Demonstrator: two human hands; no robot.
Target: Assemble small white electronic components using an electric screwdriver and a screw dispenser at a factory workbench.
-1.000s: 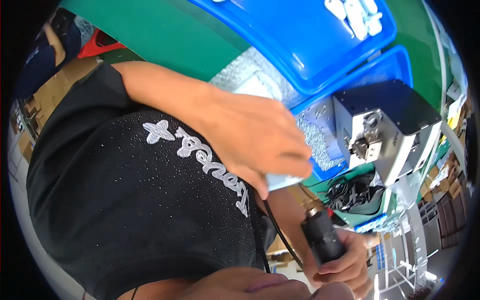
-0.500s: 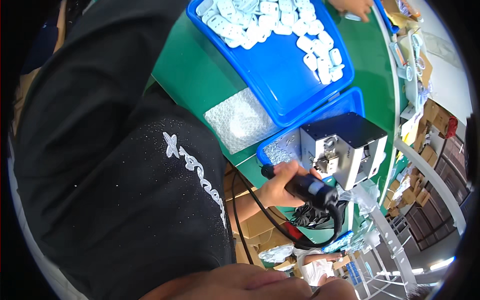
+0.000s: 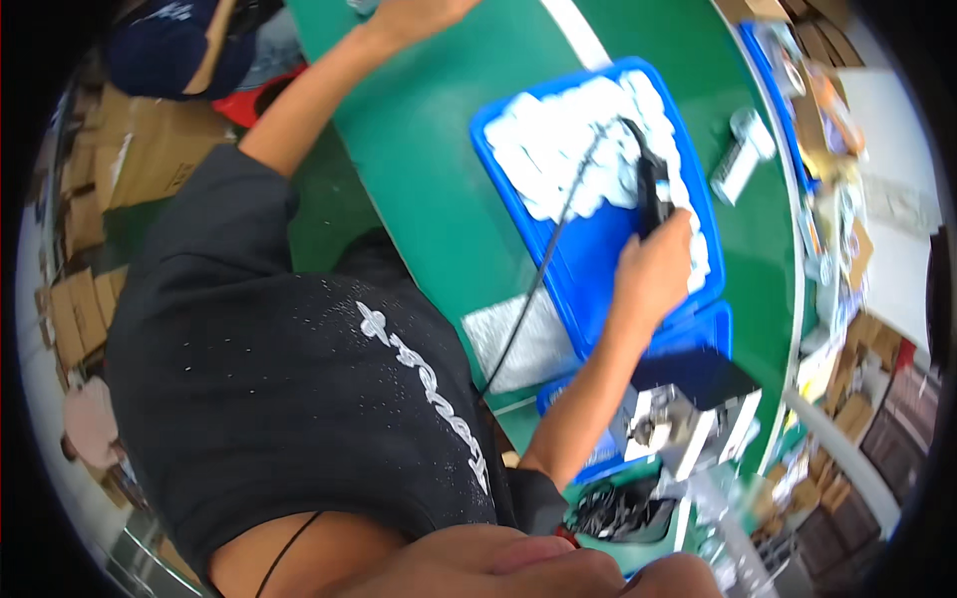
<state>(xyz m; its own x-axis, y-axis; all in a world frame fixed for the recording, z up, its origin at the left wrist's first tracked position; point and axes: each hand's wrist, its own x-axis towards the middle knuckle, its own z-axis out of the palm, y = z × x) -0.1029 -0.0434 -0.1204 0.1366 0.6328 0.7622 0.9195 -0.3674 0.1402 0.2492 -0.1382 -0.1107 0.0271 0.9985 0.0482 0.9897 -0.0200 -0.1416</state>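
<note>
My right hand [image 3: 656,261] is closed around a black electric screwdriver [image 3: 650,189] above the large blue tray [image 3: 590,284]. The driver's thin black cord [image 3: 551,254] hangs down across the tray's near side. Many white plastic housings [image 3: 558,149] are heaped in the tray, bright and blurred. Out at the upper left, my left hand [image 3: 424,15] is over the green table, partly cut off by the top edge. Its fingers are not clear enough to show whether they hold anything.
A black-and-silver box-shaped machine [image 3: 688,409] stands by a smaller blue tray [image 3: 710,324]. Bubble wrap [image 3: 513,341] lies beside the large tray. A white device with a round end [image 3: 743,157] rests beyond. A black plastic bag [image 3: 623,513] sits past the machine.
My right hand has carried the screwdriver from beside the machine to over the large tray. My left forearm has come into view at the upper left. The whole view has shifted.
</note>
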